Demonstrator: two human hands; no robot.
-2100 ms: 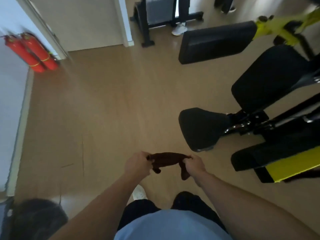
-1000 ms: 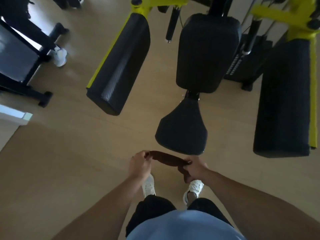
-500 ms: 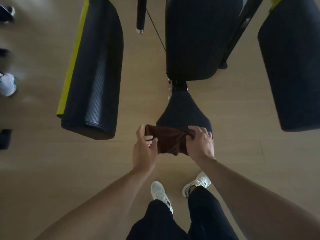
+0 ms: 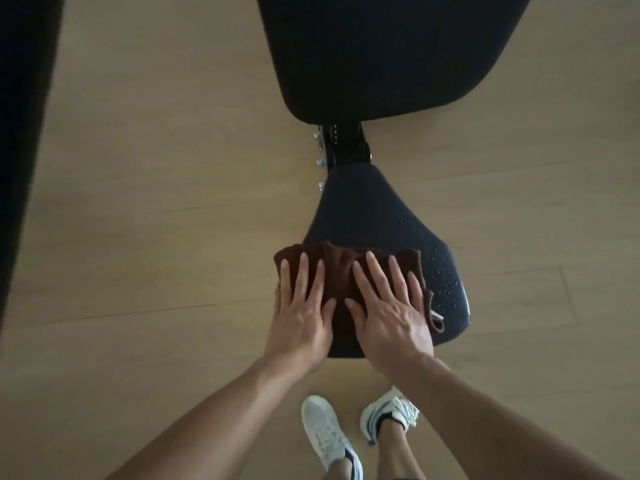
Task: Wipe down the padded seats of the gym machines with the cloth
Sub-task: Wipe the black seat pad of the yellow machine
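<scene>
A dark brown cloth (image 4: 337, 268) lies spread across the near half of a black padded seat (image 4: 374, 209). My left hand (image 4: 301, 317) rests flat on the cloth's left part, fingers apart. My right hand (image 4: 388, 313) presses flat on its right part, fingers spread too. Neither hand grips the cloth; both palms hold it against the pad. Small droplets (image 4: 445, 271) dot the bare right side of the seat. The seat's near edge is partly hidden under my hands.
The machine's black back pad (image 4: 381, 53) hangs just beyond the seat, joined by a black bracket with bolts (image 4: 343, 143). Another dark pad (image 4: 20, 133) fills the left edge. Wooden floor surrounds the seat. My white shoes (image 4: 325, 431) stand below it.
I have leaned in closer over the seat. The cloth, stretched between pinching fingers before, now lies flat on the seat with both palms pressed on top.
</scene>
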